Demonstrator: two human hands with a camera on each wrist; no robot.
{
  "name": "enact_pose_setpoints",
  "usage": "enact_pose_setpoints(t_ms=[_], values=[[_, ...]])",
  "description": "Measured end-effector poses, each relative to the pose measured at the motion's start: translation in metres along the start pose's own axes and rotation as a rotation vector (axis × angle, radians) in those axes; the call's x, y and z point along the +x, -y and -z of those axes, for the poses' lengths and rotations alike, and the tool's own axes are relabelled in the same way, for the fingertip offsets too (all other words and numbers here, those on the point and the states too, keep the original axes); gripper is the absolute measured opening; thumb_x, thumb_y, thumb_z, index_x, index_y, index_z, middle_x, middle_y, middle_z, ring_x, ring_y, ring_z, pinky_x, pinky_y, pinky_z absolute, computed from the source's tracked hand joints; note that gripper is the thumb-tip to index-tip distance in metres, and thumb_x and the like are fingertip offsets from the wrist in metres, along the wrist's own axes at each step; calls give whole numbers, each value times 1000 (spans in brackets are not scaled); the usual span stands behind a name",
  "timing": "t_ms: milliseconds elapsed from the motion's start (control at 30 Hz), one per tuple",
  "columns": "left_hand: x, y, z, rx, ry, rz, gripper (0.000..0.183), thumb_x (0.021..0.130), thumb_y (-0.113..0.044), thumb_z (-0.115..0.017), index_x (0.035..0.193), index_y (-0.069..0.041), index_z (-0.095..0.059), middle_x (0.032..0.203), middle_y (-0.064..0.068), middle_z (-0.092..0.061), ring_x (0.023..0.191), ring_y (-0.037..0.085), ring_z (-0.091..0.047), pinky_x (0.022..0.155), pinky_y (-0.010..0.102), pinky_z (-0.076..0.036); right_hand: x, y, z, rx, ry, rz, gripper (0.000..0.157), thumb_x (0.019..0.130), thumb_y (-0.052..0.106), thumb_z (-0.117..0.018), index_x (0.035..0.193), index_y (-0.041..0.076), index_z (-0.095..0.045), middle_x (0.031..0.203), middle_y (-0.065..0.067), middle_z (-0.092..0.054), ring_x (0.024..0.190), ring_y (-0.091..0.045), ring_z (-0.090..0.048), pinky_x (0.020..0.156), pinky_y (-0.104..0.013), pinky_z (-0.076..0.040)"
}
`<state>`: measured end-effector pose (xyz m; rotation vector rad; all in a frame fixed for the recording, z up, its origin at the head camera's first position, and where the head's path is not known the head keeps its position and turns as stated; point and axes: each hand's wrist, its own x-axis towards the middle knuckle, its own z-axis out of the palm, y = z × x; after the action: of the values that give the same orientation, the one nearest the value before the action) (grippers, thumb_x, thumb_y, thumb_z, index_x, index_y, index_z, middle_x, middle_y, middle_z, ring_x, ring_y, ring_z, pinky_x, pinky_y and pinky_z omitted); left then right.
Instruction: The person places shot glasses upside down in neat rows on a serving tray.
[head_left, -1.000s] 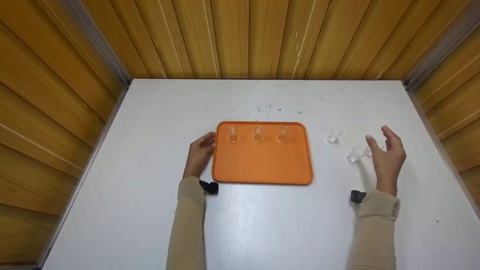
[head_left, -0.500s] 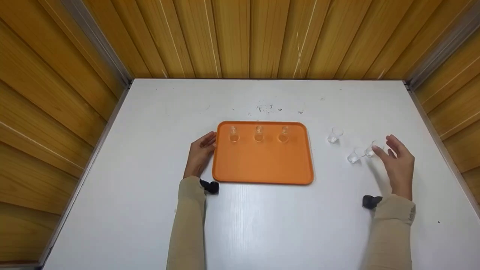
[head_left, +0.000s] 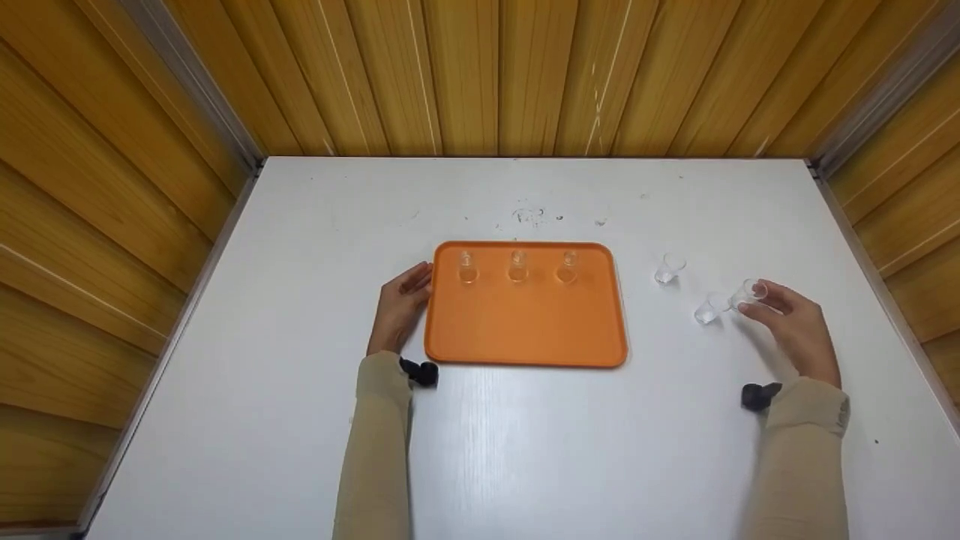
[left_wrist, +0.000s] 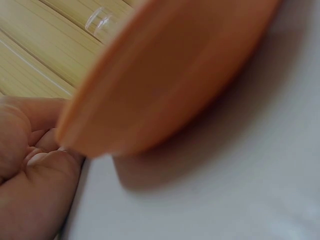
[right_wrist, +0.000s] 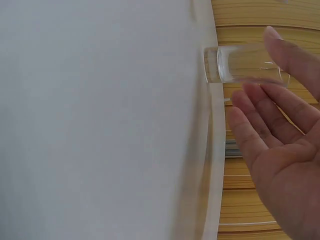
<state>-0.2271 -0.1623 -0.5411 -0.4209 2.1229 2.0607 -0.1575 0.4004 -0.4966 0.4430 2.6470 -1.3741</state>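
Note:
An orange tray (head_left: 525, 322) lies on the white table, with three small clear glasses in a row along its far side, among them a left one (head_left: 467, 268), a middle one (head_left: 517, 267) and a right one (head_left: 567, 268). My left hand (head_left: 397, 311) rests against the tray's left edge, fingers loosely bent; in the left wrist view the fingers (left_wrist: 42, 160) lie right at the tray rim (left_wrist: 150, 75). Over at the right, my right hand (head_left: 799, 326) has thumb and fingertips on either side of a clear shot glass (right_wrist: 245, 64), pinching it near its rim.
Two more clear glasses stand on the table between tray and right hand: one farther back (head_left: 667, 270), one nearer (head_left: 707, 309) and close beside the pinched glass. Wood-patterned panels (head_left: 525, 75) border the table (head_left: 517, 450) at the back and sides.
My right hand has moved right and come round the rightmost glass, its thumb and fingers closing in on it. The left hand and the tray have stayed put.

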Motion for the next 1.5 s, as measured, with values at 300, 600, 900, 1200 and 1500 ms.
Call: enact_pose_setpoints(t_ms=[300, 600, 900, 1200, 1500], values=[[0, 0, 0, 3, 4, -20, 48, 94, -4, -59, 139, -17, -52, 138, -1, -56, 128, 13, -52, 109, 25, -43, 9, -5, 3, -68, 57, 3, 76, 86, 53, -65, 145, 12, -42, 129, -5, -53, 125, -23, -43, 114, -55, -31], [0, 2, 2, -1, 22, -74, 48, 93, -2, -60, 139, -13, -52, 138, 4, -56, 128, 15, -53, 106, 24, -45, 15, -6, 4, -106, 95, 4, 74, 87, 48, -66, 145, 7, -42, 115, 3, -54, 111, -12, -46, 109, -46, -36], [1, 2, 1, -3, 7, -12, 47, 93, -5, -59, 138, -19, -53, 138, -2, -56, 127, 12, -53, 106, 25, -45, 16, -4, 0, -118, 108, -30, 76, 89, 48, -63, 146, 5, -38, 132, -16, -45, 123, -30, -39, 107, -49, -35], [2, 3, 1, -8, 17, -35, 48, 93, -4, -60, 139, -16, -52, 139, 0, -56, 128, 13, -53, 108, 25, -44, 14, -8, 0, -105, 92, -17, 78, 91, 51, -58, 146, 1, -35, 144, -27, -38, 134, -43, -33, 113, -61, -26], [1, 1, 2, -14, 17, -35, 48, 92, -3, -60, 138, -16, -53, 138, -1, -56, 127, 12, -53, 107, 23, -44, 11, -7, 1, -95, 68, 11, 82, 92, 53, -55, 148, -1, -30, 146, -29, -38, 136, -45, -33, 112, -59, -30]])
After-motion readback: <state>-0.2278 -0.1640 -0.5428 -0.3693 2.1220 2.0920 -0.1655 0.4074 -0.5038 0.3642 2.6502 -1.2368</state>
